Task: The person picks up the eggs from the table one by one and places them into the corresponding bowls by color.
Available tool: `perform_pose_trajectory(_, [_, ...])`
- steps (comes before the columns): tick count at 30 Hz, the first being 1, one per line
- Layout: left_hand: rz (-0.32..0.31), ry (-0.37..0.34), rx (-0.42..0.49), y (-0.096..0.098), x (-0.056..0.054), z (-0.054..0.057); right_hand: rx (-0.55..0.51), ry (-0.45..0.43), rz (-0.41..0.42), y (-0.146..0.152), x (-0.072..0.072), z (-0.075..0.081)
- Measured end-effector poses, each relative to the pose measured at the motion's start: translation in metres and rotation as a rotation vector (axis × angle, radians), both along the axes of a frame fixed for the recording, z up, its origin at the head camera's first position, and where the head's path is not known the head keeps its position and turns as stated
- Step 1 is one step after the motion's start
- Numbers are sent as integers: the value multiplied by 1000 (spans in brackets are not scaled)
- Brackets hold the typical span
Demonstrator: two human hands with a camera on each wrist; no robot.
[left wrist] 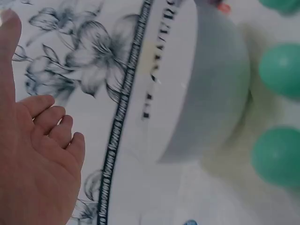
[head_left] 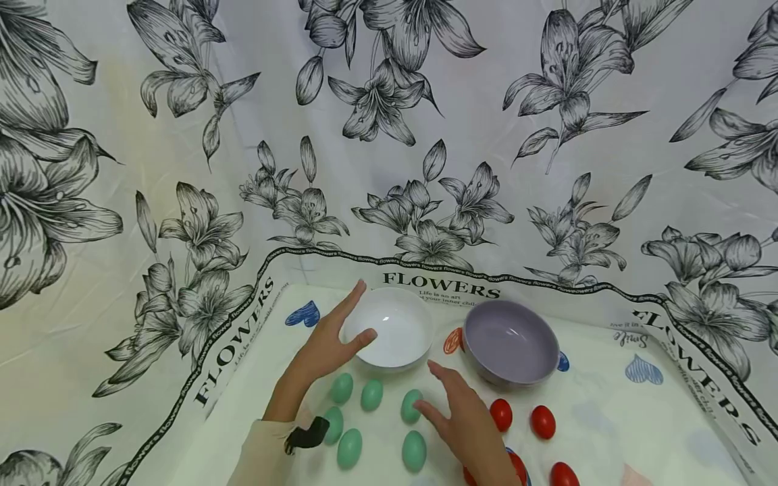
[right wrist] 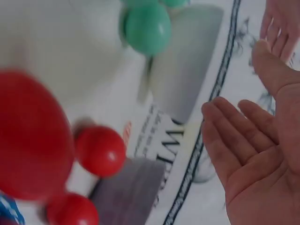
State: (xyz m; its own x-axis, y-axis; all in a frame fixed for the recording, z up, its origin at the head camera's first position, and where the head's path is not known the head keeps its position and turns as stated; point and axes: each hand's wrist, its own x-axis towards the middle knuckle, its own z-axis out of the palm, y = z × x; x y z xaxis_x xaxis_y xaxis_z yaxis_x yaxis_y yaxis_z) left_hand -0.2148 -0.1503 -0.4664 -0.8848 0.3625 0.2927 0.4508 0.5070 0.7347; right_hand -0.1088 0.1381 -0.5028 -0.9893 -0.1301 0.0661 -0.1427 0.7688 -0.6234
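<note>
In the head view my left hand (head_left: 331, 341) is held above the left edge of a white bowl (head_left: 389, 331), thumb and fingers spread and nothing between them. My right hand (head_left: 464, 422) hovers over the table nearer me, its thumb by a green egg (head_left: 410, 406), also holding nothing. Several green eggs (head_left: 349, 449) lie in front of the white bowl. A purple-grey bowl (head_left: 510, 341) stands to its right, with several red eggs (head_left: 543, 422) before it. Both wrist views show the left palm (left wrist: 42, 168) and right palm (right wrist: 262, 164) with fingers extended.
The table is covered by a pale cloth (head_left: 583, 398) printed with hearts and lettering. Behind it hangs a white flower-printed curtain (head_left: 462, 128). Some red eggs are partly hidden behind my right forearm.
</note>
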Motion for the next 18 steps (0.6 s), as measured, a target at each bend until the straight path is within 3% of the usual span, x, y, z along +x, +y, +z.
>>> perform_pose_trajectory(5, [-51,-105,-50,-20,-31,-21,49,-121,29,-24,-4,-16])
perform_pose_trajectory(9, [-100,-158,-94,-35,-52,-40,96,-180,-3,-34,-9,-24])
perform_pose_trajectory(14, [-162,-208,-170,-44,-68,-61,121,-187,-26,-34,-10,-32])
perform_pose_trajectory(18, [-182,-246,-213,-46,-74,-71,97,-187,-25,-35,-11,-38])
